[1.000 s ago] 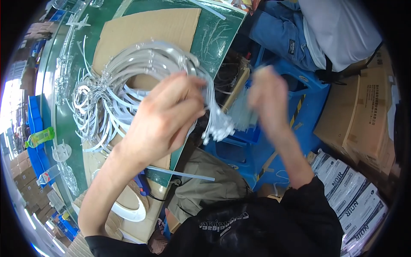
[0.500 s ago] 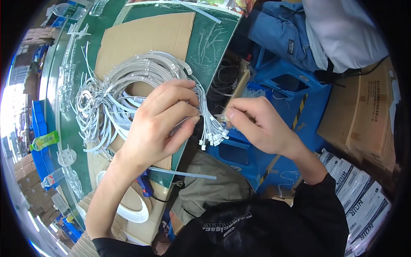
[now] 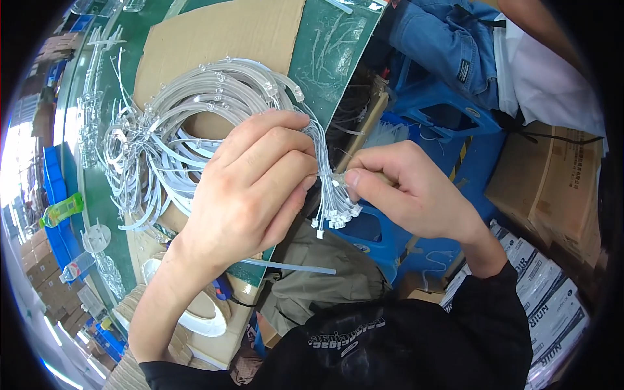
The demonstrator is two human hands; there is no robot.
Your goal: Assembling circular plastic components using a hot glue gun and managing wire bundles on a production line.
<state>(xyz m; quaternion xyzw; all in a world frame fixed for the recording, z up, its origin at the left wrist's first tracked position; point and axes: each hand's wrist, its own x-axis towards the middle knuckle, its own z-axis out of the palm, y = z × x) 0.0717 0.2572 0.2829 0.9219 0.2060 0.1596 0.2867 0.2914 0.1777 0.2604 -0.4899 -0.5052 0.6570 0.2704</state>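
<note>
A coil of clear tubing and white strips point(image 3: 188, 97) lies on cardboard, its thin white wires point(image 3: 320, 146) hanging over the table's right edge. Small white connectors point(image 3: 341, 214) tip the wires in a cluster. My left hand point(image 3: 250, 185) is closed at the left side of this wire bunch, thumb and fingertips pressed together against it; what sits between them is hidden. On the other side of the bunch, my right hand point(image 3: 403, 188) pinches a small clear piece point(image 3: 338, 179) between thumb and forefinger, touching the wires.
Under the coil is a cardboard sheet point(image 3: 221, 36) on the green table point(image 3: 328, 62). A white oval ring point(image 3: 211, 323) and a pale tube point(image 3: 292, 266) lie near me. A green bottle point(image 3: 62, 210) stands left. Blue stools point(image 3: 448, 114), cartons point(image 3: 552, 175) and another person's leg point(image 3: 435, 45) are right.
Both hands have shifted slightly right along with the wire bunch. My right hand's pinch is now closer against the wires. The other person's arm has come into view at top right.
</note>
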